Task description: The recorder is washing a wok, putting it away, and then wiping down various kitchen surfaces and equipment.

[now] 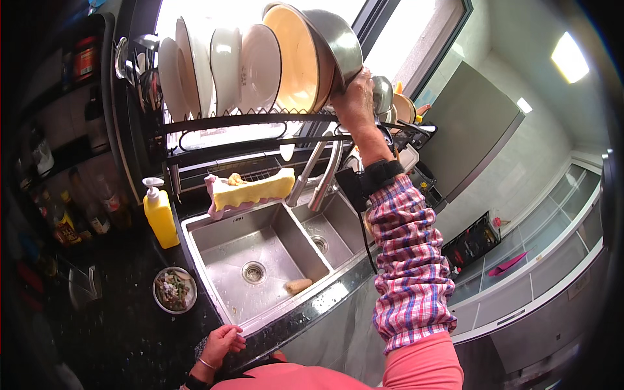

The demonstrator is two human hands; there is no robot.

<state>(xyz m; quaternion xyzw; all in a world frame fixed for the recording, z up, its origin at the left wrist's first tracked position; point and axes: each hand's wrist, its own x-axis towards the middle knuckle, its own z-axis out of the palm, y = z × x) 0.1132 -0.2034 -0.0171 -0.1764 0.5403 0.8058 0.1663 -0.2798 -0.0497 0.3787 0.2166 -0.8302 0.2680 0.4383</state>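
My right hand (355, 100) is raised to the dish rack (253, 118) and grips the lower edge of a stainless steel bowl (336, 36). Part of its fingers is hidden behind the bowl. The bowl leans beside a large cream-coloured basin (292, 58) standing on edge in the rack. Below, my left hand (223, 345) hangs by the front left corner of the double sink (209, 287), fingers loosely bent and nothing in them. A brown root vegetable piece (298, 285) lies in the larger basin, near its front right corner.
White plates and bowls (224, 73) fill the rack's left side. A faucet (312, 170) rises behind the sink, beside a yellow towel-draped holder (253, 190). Left stand a yellow pump bottle (161, 214) and a small bowl of food (174, 290). A refrigerator (468, 131) is at right.
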